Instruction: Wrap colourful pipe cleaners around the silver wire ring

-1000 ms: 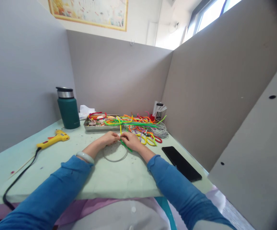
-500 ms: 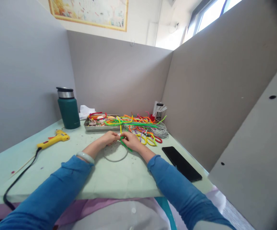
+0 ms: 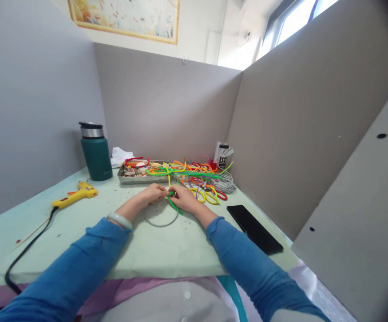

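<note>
Both hands meet at the middle of the table over a thin grey hoop (image 3: 162,226), whose lower curve shows beneath them. A green pipe cleaner (image 3: 172,205) bends at the hoop's upper right side, its tail hanging down. My right hand (image 3: 184,198) is closed, thumb and fingers pinching the green pipe cleaner. My left hand (image 3: 154,193) is closed too, fingertips against the hoop and green strand; its exact hold is partly hidden. Just behind the fingertips a yellow pipe cleaner (image 3: 169,180) sticks down from the pile.
A metal tray (image 3: 143,180) with small craft pieces stands behind my hands, beside piled coloured pipe cleaners (image 3: 200,172). At left are a green bottle (image 3: 96,156) and a yellow glue gun (image 3: 76,195) with black cord. A black phone (image 3: 254,229) lies right. Grey partitions surround the table.
The green pipe cleaner's tail has swung slightly left and shows more plainly below my right fingers. My right fingers have shifted a little; my left hand looks unmoved.
</note>
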Demonstrator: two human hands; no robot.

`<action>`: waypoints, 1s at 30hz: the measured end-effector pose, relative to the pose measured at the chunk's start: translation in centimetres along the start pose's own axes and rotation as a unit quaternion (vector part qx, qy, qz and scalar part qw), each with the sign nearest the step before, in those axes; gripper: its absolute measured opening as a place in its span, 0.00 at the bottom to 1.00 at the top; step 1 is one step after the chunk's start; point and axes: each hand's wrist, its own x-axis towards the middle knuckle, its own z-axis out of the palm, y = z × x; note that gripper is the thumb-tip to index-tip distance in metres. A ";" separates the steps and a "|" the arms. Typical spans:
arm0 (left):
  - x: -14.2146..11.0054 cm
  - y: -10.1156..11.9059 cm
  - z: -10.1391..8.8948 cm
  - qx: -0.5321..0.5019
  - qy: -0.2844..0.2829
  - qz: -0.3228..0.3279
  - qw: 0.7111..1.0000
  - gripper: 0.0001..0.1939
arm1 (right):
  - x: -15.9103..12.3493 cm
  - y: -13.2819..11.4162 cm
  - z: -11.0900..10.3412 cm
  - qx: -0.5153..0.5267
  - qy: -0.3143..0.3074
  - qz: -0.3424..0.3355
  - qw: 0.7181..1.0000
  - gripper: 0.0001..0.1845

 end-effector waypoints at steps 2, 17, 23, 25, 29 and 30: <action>0.0 0.1 0.0 -0.003 -0.001 -0.002 1.000 0.21 | 0.0 0.1 0.1 -0.006 0.001 0.000 1.000 0.08; 0.2 0.0 -0.1 -0.004 -0.005 -0.022 1.000 0.17 | 0.2 0.3 0.1 0.009 -0.011 -0.017 1.000 0.10; 0.0 0.2 0.0 0.006 0.002 -0.027 1.000 0.18 | 0.4 0.5 -0.1 0.020 -0.032 -0.024 0.999 0.06; 0.1 0.1 0.0 0.010 0.005 -0.029 1.000 0.17 | 0.4 0.6 -0.1 0.010 -0.039 -0.025 0.999 0.05; 0.2 -0.1 -0.1 0.010 0.000 -0.024 1.000 0.17 | 0.3 0.6 -0.2 0.017 -0.034 -0.028 0.999 0.07; 0.2 -0.1 -0.1 0.009 -0.001 -0.022 1.000 0.17 | 0.3 0.5 -0.2 0.022 -0.032 -0.030 0.999 0.07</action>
